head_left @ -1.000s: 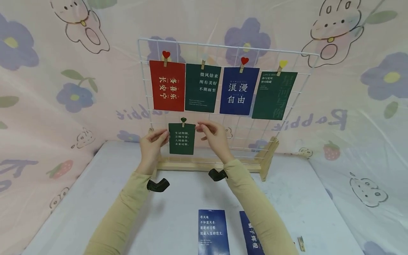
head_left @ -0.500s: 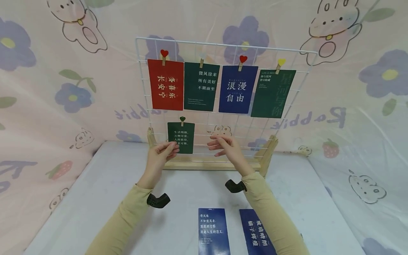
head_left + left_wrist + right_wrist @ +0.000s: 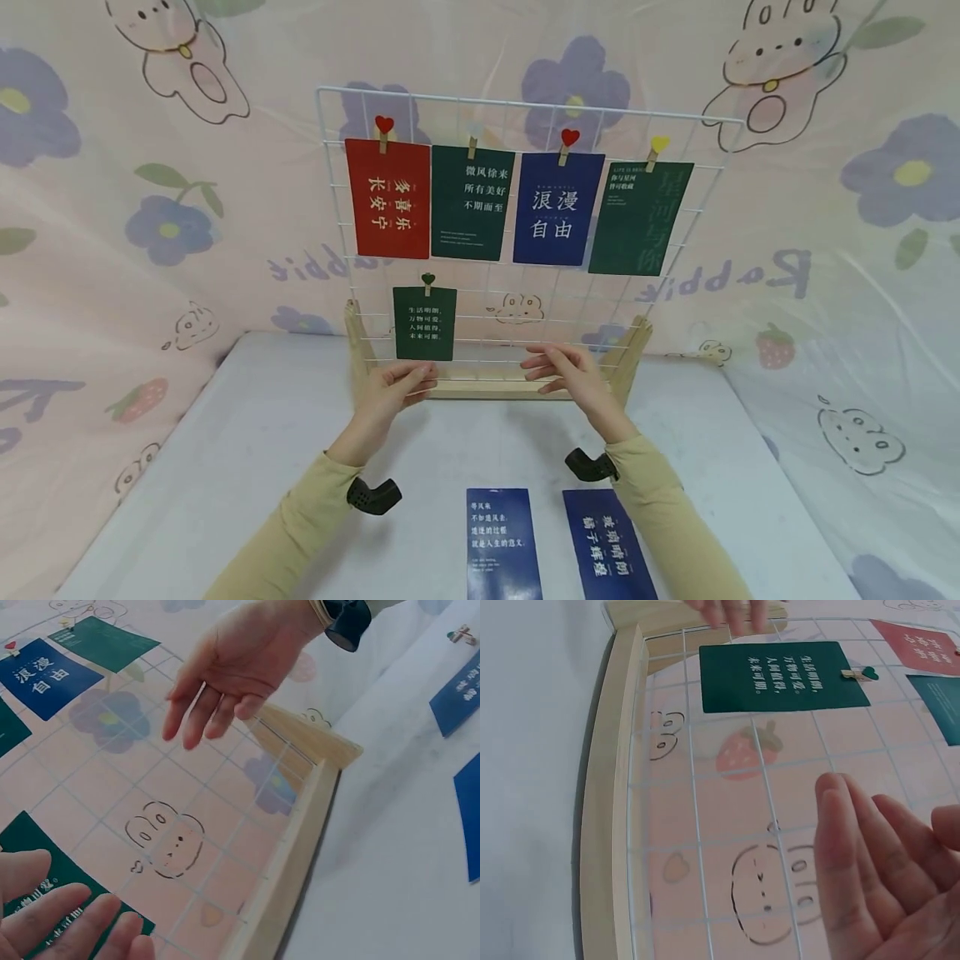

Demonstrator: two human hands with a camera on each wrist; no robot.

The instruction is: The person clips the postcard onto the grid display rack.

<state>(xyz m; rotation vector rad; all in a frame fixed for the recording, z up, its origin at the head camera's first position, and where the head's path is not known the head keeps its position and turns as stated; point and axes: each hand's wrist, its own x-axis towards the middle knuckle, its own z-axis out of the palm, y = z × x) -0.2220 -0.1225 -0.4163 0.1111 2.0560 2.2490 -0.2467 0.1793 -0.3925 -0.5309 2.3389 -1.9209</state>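
Observation:
A small green card [image 3: 424, 325] with white writing hangs low on the left of a white wire grid [image 3: 517, 342]. The green heart clothespin [image 3: 428, 285] grips its top edge. My left hand [image 3: 392, 392] is just below this card, fingers loosely extended and holding nothing. To the right, my right hand [image 3: 572, 377] hovers in front of the grid's lower part, its fingers relaxed and nothing in them. In the right wrist view the same green card [image 3: 776, 679] hangs from its clip, with the left fingertips [image 3: 735, 611] near its edge.
Along the grid's upper row hang a red card [image 3: 388, 200], green cards [image 3: 472, 204] and a blue card [image 3: 558, 210], each clipped. Blue cards [image 3: 503, 542] lie on the white table in front. A loose clothespin [image 3: 461, 634] lies beyond them. Wooden feet [image 3: 633, 350] support the grid.
Both hands have come away from the green card's edges. The left hand has dropped below it, and the right has moved right and down. The card stays hanging.

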